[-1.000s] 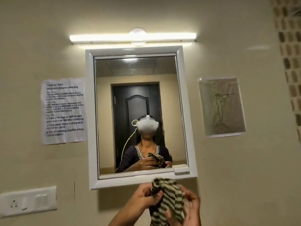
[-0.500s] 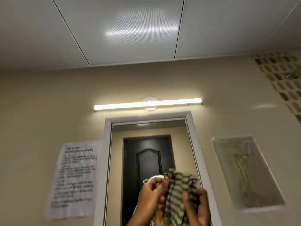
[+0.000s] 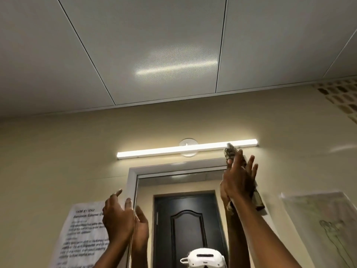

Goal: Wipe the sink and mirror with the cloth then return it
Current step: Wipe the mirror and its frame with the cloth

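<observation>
The white-framed mirror (image 3: 173, 168) hangs on the beige wall, with only its upper part in view. My right hand (image 3: 238, 180) is raised to the mirror's top right corner and presses the striped cloth (image 3: 229, 151) flat against the frame there. The cloth sticks out above my fingertips and below my palm. My left hand (image 3: 117, 219) is up by the mirror's left frame edge, fingers apart and holding nothing; its reflection shows in the glass beside it. The sink is out of view.
A lit tube light (image 3: 187, 149) runs just above the mirror. A printed notice (image 3: 83, 235) is taped to the left and a sketch sheet (image 3: 324, 229) to the right. The glass reflects a dark door (image 3: 189, 219) and a white headset (image 3: 202, 258).
My view has tilted up to the ceiling. My hands have separated: the right one carried the cloth up to the mirror's top right corner, and the left one let go and moved to the left frame.
</observation>
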Available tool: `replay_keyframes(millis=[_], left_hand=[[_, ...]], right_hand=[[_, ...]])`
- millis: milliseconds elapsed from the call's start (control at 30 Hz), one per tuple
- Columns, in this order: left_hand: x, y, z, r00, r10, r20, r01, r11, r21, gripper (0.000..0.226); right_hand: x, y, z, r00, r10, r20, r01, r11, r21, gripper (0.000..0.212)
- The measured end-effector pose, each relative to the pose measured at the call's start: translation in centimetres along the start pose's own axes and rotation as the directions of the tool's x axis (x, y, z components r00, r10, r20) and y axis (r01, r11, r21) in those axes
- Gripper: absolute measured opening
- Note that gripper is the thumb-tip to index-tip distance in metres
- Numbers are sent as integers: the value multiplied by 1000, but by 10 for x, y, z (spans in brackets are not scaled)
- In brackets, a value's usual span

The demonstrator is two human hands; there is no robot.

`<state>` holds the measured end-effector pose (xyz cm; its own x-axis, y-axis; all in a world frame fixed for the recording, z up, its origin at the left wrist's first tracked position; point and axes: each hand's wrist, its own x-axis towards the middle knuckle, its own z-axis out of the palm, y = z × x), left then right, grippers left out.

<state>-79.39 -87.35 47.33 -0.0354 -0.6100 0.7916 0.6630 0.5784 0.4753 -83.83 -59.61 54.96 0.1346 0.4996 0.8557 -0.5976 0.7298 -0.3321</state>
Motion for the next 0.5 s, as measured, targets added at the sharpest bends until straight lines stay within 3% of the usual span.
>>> replay_keyframes(millis=[133,267,367,500], left_hand=[[-3,-23,4,996,-46,72,58,984,-171,32],[-8,-27,8,1000,5,12,-2,979,-205,35],[-8,-32,9,999,36,3,-34,977,-212,35],[-10,-31,11,996,80,-40,-87,967,-240,35]], right_hand=[[-15,-22,19,999,-3,50,7,997,-79,58],[-27,-55,35,982,-104,155,114,992,-60,47],[-56,-98,52,929,-264,260,266,964,27,36],[-91,-153,85,851,-409,329,387,912,133,42]])
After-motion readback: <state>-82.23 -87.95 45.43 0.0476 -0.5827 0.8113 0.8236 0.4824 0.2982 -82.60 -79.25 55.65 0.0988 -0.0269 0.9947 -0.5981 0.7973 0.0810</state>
